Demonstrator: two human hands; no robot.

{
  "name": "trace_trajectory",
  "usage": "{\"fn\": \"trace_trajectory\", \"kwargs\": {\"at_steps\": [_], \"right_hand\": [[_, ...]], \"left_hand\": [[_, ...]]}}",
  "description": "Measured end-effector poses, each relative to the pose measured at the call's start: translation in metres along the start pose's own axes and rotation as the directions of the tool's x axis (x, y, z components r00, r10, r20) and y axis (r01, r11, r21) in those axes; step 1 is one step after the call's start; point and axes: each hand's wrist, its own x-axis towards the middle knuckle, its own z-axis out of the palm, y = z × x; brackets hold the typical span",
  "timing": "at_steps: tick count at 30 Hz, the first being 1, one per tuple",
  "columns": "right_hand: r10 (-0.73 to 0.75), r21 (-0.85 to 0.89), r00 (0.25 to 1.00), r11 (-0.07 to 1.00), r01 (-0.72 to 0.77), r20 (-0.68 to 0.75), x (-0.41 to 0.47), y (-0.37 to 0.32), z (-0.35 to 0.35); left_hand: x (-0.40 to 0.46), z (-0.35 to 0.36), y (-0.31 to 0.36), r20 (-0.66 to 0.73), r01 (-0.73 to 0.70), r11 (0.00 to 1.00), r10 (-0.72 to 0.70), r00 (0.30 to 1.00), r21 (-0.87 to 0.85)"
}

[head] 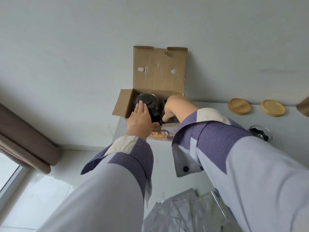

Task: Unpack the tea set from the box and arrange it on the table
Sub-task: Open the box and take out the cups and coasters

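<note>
Two round bamboo coasters [239, 106] and a glass dish [260, 132] are out. My left hand [140, 117], fingers straight, rests on the black-lidded glass teapot [145, 101] in the cardboard box [159, 72]; my right hand [173, 106] reaches inside, fingers hidden.

We see a brown curtain [25, 139] hanging at the left beside a window [8, 171], above a glossy white tiled floor [50, 190]. A plain pale wall [83, 47] rises behind the bench. Folded grey cloth [184, 213] lies at the bottom edge.

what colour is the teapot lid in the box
Black; the teapot lid shows clearly in the head view.
</note>
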Motion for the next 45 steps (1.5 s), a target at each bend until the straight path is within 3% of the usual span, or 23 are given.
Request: {"fn": "trace_trajectory", "kwargs": {"at_steps": [2,5,7,10,13,19,30,33,40,45], "right_hand": [[-0.024,0.040,0.996,0.999,0.027,-0.081,-0.006,0.010,-0.007],[-0.043,0.327,0.990,0.941,0.084,-0.131,-0.008,0.033,-0.011],[-0.012,0.574,0.988,0.813,0.098,-0.153,-0.004,0.044,-0.008],[0.050,0.799,0.966,0.574,0.181,-0.255,-0.001,0.052,0.004],[0.136,0.889,0.927,0.360,0.283,-0.350,0.000,0.054,0.019],[0.278,0.911,0.871,0.199,0.360,-0.405,-0.005,0.052,0.047],[0.318,0.920,0.865,0.189,0.344,-0.388,-0.018,0.076,0.066],[0.326,0.919,0.861,0.200,0.341,-0.390,-0.024,0.095,0.072],[0.414,0.938,0.845,0.215,0.271,-0.338,-0.044,0.171,0.105],[0.509,0.961,0.818,0.203,0.189,-0.268,-0.064,0.232,0.147]], "left_hand": [[0.000,-0.001,0.001,0.003,0.008,1.000,-0.008,1.000,-0.010],[-0.002,0.000,0.002,-0.004,0.015,1.000,-0.015,1.000,-0.011],[-0.002,0.001,0.002,-0.003,0.018,1.000,-0.018,1.000,-0.017],[-0.001,0.000,0.001,0.000,0.028,1.000,-0.028,1.000,-0.014],[0.001,-0.001,0.001,0.005,0.035,0.999,-0.035,0.999,-0.015],[0.000,-0.001,0.001,0.006,0.031,1.000,-0.031,0.999,0.003],[-0.008,0.002,0.004,-0.023,0.022,1.000,-0.021,1.000,0.006],[-0.016,0.000,0.018,-0.100,0.009,0.999,-0.005,0.995,0.041],[-0.036,0.009,0.121,-0.241,-0.233,0.972,0.235,0.941,0.039],[-0.063,0.055,0.190,-0.118,-0.353,0.935,0.348,0.930,-0.020]]}}
